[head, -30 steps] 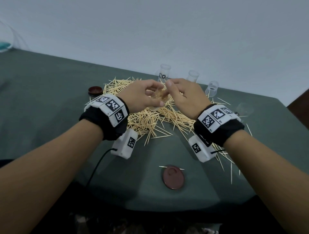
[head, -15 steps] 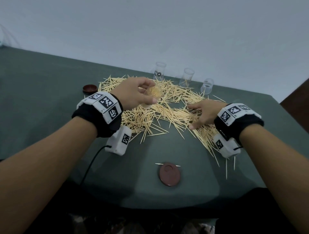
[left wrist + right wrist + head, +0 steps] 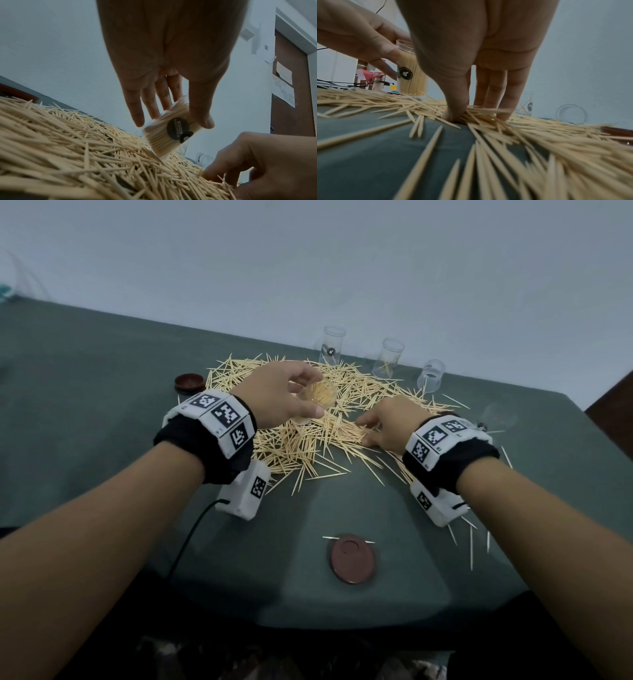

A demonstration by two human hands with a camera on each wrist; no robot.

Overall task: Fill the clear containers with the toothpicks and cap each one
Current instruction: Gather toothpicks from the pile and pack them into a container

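Note:
My left hand grips a clear container packed with toothpicks, uncapped and held tilted just over the pile; it also shows in the left wrist view and the right wrist view. The loose toothpicks lie scattered over the middle of the green table. To the container's right, my right hand is down on the pile. Its thumb and fingers pinch a small bunch of toothpicks.
Three clear containers stand behind the pile: one, a second and a third. Another clear one lies at the far right. One brown cap sits near the front edge, another left of the pile.
My right hand left the container's mouth and dropped to the pile on the right, then closed on toothpicks there. My left hand kept hold of the container.

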